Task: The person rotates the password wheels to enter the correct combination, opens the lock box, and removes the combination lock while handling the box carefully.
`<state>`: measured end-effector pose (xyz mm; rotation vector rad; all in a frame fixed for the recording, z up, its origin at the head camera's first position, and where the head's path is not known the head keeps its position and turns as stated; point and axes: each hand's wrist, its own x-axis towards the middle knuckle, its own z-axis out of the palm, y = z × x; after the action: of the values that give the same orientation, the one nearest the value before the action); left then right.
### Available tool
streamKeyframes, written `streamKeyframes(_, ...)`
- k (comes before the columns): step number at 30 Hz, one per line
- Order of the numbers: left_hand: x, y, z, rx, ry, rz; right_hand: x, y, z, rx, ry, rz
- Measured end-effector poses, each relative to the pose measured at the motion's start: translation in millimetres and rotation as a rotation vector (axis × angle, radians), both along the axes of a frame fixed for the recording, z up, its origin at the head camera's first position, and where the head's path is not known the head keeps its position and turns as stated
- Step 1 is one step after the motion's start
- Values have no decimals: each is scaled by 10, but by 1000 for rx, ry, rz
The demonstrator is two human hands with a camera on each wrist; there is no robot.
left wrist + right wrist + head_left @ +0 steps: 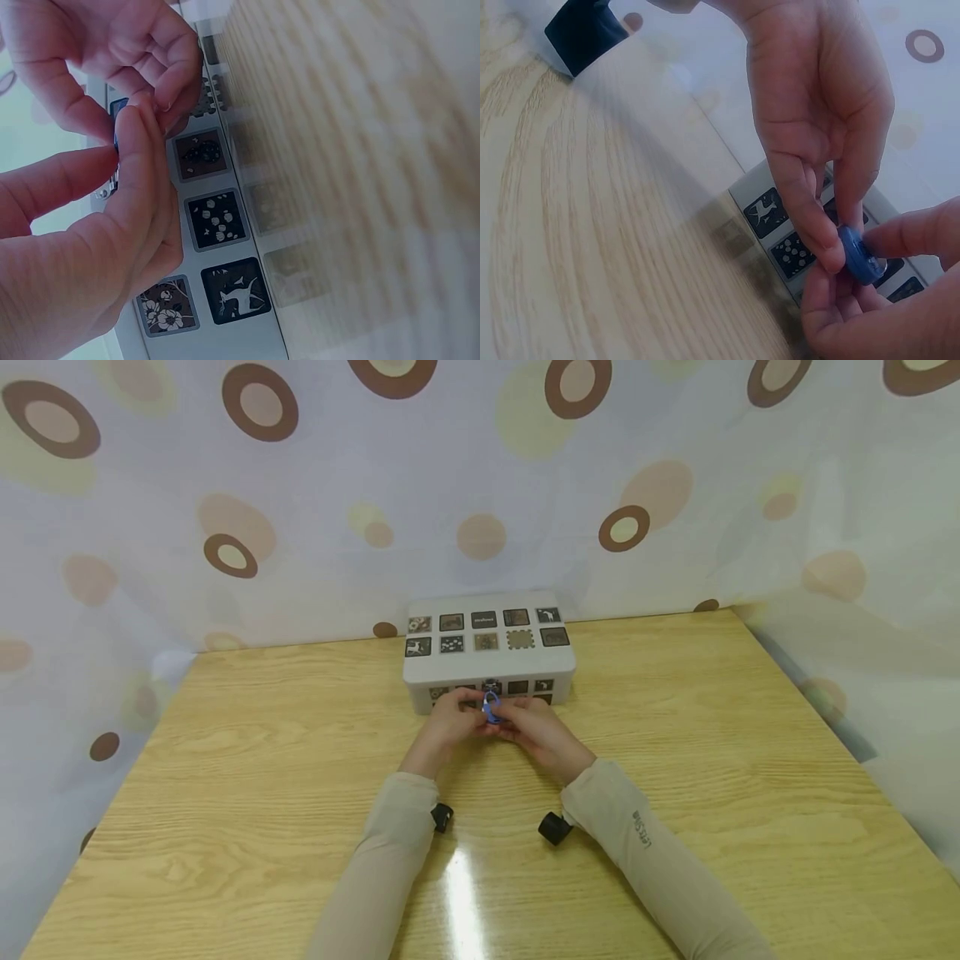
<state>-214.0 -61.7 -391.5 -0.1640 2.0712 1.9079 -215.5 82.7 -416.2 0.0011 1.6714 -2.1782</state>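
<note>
A small blue piece with a loop (491,708), like a little padlock, is at the metal clasp (491,684) on the front of a white lidded box (487,667). My left hand (452,720) pinches it from the left between thumb and fingers. From the other side, my right hand (542,732) holds it too, the thumb pressed on its blue face (861,259) in the right wrist view. Fingers of both hands meet around it and cover most of it in the left wrist view. The box is closed, with dark square pictures on lid and front.
The box stands near the back edge of a wood-grain table (285,793). Behind and beside it hangs a white curtain (420,485) with brown and beige dots. Black wrist cameras (555,828) stick out from both sleeves above the tabletop.
</note>
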Motion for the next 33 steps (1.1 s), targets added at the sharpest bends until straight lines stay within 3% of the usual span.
streamKeyframes(11,9,-9,-6,-55,23,-5,-4,-15,0,1,-1,-10)
streamKeyframes(33,4,2,13,-69,14,1,-52,18,-55,-43,-29,7)
